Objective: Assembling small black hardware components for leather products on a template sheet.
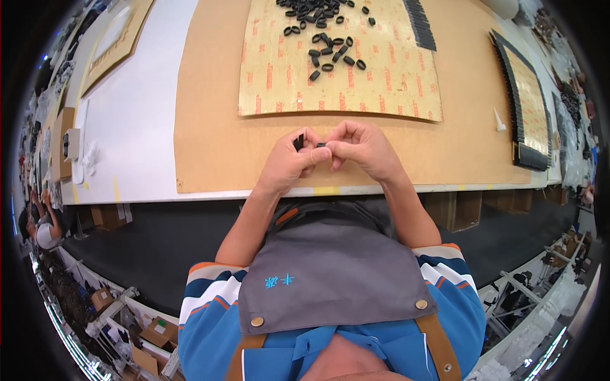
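Observation:
Both hands meet over the brown board (216, 140), close to the table's front edge. A small black band (321, 145) is pinched between the fingertips of my left hand (287, 164) and my right hand (367, 151). A short black strip (298, 142) also sticks up between the fingers of my left hand. Beyond the hands lies a yellowish sheet (273, 92) with red print. Several loose black loops (327, 67) are scattered on it, and a thicker pile of them (311, 11) sits at its far side. Fingers partly cover the band.
Black strips (420, 26) line the sheet's far right edge. Further right lies a panel (528, 95) edged with black strips, with a white cone-shaped piece (499, 120) beside it. At left, a cardboard-coloured panel (117, 47) and a small box (71, 143) rest on the white tabletop.

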Demonstrator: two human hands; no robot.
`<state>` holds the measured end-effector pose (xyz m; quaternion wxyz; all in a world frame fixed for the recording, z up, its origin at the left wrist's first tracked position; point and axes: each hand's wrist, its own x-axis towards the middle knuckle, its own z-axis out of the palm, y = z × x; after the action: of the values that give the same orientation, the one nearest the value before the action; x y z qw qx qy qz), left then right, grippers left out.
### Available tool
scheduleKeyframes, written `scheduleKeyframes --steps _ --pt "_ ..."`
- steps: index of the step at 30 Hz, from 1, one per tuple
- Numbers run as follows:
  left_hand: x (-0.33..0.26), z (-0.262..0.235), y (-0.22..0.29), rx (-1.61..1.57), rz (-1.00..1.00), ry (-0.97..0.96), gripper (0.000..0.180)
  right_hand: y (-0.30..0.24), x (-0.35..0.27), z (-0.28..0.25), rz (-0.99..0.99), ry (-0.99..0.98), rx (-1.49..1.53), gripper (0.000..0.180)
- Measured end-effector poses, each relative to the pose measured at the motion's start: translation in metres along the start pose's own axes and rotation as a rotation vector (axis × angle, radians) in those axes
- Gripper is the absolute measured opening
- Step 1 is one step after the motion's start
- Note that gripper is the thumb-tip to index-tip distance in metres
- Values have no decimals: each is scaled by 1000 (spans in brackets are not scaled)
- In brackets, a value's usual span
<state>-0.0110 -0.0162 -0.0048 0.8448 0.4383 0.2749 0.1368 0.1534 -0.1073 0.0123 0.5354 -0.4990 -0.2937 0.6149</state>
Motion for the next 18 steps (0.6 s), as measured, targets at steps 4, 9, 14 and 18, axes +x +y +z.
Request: scheduleKeyframes --steps 4,9,14,18 --pt "0 -6 14 83 -85 11 14 1 1 -3 16 48 6 11" --pt "-1 -7 16 252 -94 -5 12 0 1 -5 94 45 -37 12" --pt "0 -5 12 366 -68 22 13 3 1 -7 119 37 -82 11" --pt "2 -6 15 359 -108 33 17 2 0 -7 134 23 -101 11"
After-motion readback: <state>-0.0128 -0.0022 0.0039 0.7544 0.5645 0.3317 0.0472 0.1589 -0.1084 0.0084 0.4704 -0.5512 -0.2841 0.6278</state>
